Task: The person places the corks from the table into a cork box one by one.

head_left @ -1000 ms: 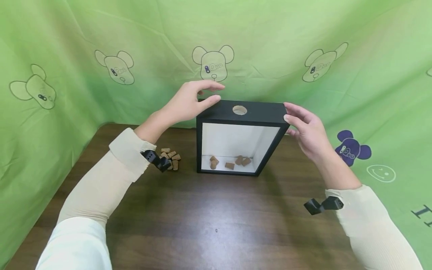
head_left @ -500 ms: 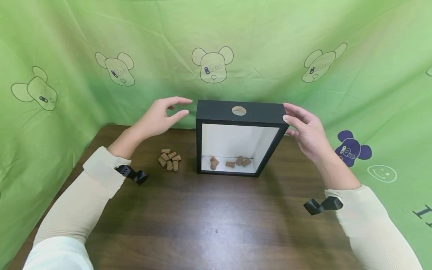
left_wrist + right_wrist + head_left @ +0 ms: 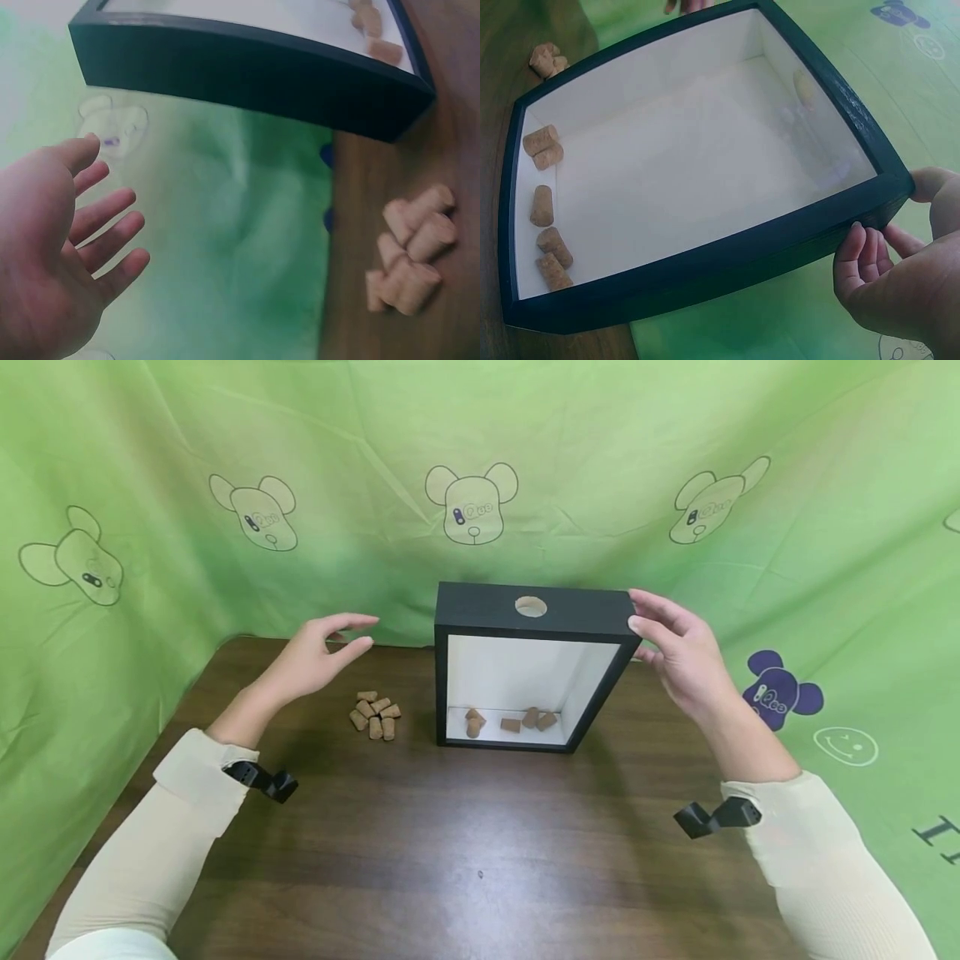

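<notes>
A black frame box [image 3: 536, 622] with a clear front and a round hole in its top stands upright on the table. Several corks [image 3: 511, 725] lie on its white floor. Its upper right corner is held between the thumb and fingers of my right hand [image 3: 686, 652], also seen gripping the corner in the right wrist view [image 3: 900, 262]. My left hand [image 3: 311, 656] is in the air left of the box, fingers apart and holding nothing; the left wrist view shows its spread fingers [image 3: 105, 225]. Below and right of it lies a pile of loose corks [image 3: 376, 714].
The brown wooden table [image 3: 420, 843] extends in front of the box. A green cloth [image 3: 360, 485] printed with bear heads hangs close behind the box and along both sides.
My left hand has moved from above the box's top left corner out to the left and lower, near the loose corks. My right hand stays on the box corner.
</notes>
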`<action>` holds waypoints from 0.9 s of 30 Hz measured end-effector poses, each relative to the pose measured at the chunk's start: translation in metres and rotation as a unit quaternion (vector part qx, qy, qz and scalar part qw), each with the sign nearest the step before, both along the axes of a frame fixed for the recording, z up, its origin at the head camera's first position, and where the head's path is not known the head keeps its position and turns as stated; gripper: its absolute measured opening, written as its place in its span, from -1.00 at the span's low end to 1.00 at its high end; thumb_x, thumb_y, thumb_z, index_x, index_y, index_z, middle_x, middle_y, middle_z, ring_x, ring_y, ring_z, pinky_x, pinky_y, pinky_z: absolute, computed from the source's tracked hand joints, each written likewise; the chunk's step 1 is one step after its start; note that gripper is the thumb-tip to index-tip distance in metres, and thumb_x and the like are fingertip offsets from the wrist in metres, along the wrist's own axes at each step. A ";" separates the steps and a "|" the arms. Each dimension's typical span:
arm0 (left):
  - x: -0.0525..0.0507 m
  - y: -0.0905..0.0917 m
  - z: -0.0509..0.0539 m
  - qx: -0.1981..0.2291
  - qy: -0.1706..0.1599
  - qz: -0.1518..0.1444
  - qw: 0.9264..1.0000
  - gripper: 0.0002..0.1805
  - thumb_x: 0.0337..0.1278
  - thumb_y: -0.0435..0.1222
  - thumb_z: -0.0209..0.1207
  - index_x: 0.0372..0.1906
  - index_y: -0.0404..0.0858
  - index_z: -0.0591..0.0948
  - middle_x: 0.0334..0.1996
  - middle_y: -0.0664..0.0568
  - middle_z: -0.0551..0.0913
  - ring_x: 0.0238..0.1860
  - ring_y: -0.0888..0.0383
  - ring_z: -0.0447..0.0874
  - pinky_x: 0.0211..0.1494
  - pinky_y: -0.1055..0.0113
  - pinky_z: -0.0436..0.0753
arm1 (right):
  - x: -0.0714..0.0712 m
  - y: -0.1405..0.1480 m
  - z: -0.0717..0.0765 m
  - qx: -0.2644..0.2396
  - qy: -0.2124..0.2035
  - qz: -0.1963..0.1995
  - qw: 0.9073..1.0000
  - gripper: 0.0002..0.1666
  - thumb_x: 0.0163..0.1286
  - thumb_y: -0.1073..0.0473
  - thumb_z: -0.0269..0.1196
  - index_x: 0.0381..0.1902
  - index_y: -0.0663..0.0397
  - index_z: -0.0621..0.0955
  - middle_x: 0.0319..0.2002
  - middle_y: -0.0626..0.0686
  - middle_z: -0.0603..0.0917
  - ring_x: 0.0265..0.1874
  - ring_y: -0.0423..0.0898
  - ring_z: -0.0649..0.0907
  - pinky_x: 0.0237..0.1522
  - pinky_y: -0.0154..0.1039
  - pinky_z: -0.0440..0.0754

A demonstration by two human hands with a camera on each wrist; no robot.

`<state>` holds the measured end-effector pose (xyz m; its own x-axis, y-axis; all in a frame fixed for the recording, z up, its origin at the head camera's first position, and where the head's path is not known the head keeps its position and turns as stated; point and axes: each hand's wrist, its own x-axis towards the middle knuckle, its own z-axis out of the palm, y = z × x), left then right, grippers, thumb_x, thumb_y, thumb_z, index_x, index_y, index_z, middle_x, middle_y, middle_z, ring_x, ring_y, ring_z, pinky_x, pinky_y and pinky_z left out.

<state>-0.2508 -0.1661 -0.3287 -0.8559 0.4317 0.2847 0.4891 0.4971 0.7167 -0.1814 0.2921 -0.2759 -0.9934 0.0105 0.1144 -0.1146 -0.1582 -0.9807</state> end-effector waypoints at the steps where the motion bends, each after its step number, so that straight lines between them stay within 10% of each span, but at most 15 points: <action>1: 0.000 -0.003 -0.004 0.002 -0.002 0.002 1.000 -0.56 0.50 -0.18 0.15 0.35 -0.23 0.55 0.31 -0.09 0.57 0.17 -0.07 0.61 0.23 0.00 0.54 | 0.000 0.000 0.000 -0.001 -0.001 0.000 1.000 -0.51 0.44 0.33 0.29 0.31 0.06 0.58 0.15 -0.01 0.46 0.00 -0.21 0.51 -0.21 -0.41 0.63; 27: 0.002 -0.054 -0.098 -0.021 -0.066 0.035 0.997 -0.56 0.37 -0.32 0.28 0.25 -0.45 0.56 0.21 -0.32 0.60 0.24 -0.26 0.53 0.21 -0.19 0.52 | -0.001 0.000 0.000 0.002 0.002 0.002 1.000 -0.52 0.45 0.34 0.28 0.30 0.06 0.57 0.14 -0.01 0.48 0.01 -0.21 0.51 -0.19 -0.41 0.62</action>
